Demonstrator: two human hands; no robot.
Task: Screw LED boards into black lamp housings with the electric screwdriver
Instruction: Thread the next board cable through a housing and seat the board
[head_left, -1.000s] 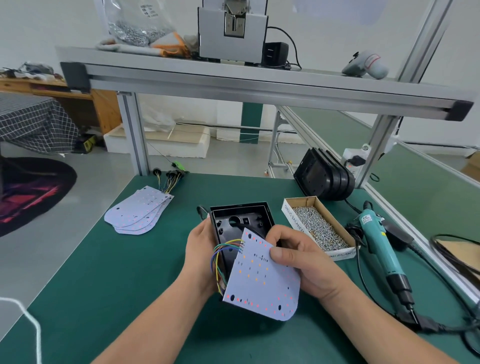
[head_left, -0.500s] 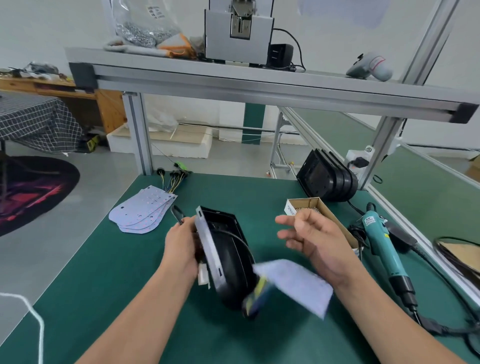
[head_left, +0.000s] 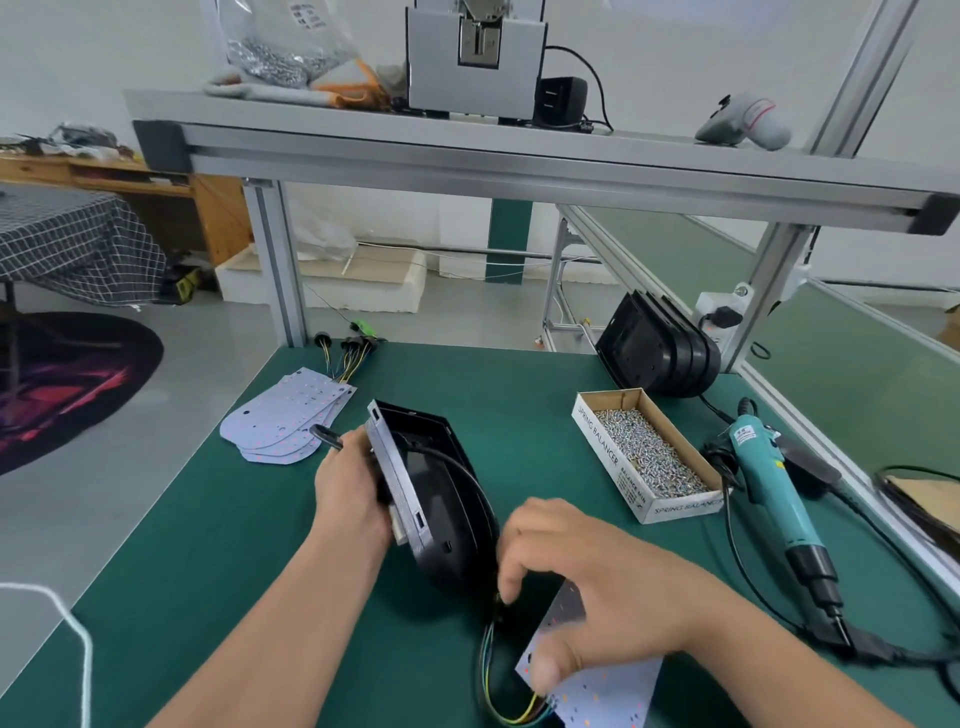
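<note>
Showing an early stage of assembly: the board lies outside the housing, at its 5 o'clock. Coloured wires curve from the board's left edge up towards the housing, though where they end is hidden in shadow. No screw appears seated, and the screwdriver lies unheld on the table at 3 o'clock of the housing, so fastening has probably not begun on this unit. What remains, by this reading, is to seat the board in the housing, pick screws from the screw box at 2 o'clock, and drive them. More units seem to wait: a board stack lies at 10 o'clock and a housing stack at 1 o'clock. The left hand grips the housing by its left rim and holds it tilted on edge near the table's centre, open side facing 1 o'clock; its fingers are curled behind the rim and mostly hidden. The right hand arches over the board with fingers curled down at the board's far edge, close to the housing's lower end, and the thumb on the board's near face. It appears to pinch the board, though motion blur leaves the exact contact uncertain.
</note>
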